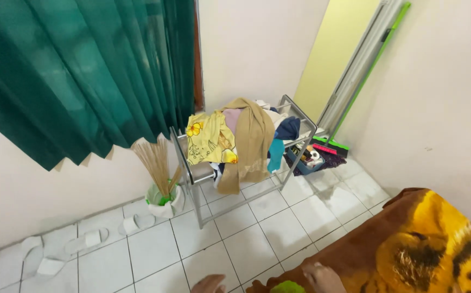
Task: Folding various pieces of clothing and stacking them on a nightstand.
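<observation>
Item, bottom centre of frame: I log my right hand (322, 276) resting on the brown-and-yellow blanket's (409, 244) edge, nearer than my left hand (209, 284), both cropped, finger state indeterminable, green object (287, 287) lying between them.

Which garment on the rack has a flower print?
The yellow cloth draped over the rack's left end: it has orange flowers. The tan garment beside it is plain.
</observation>
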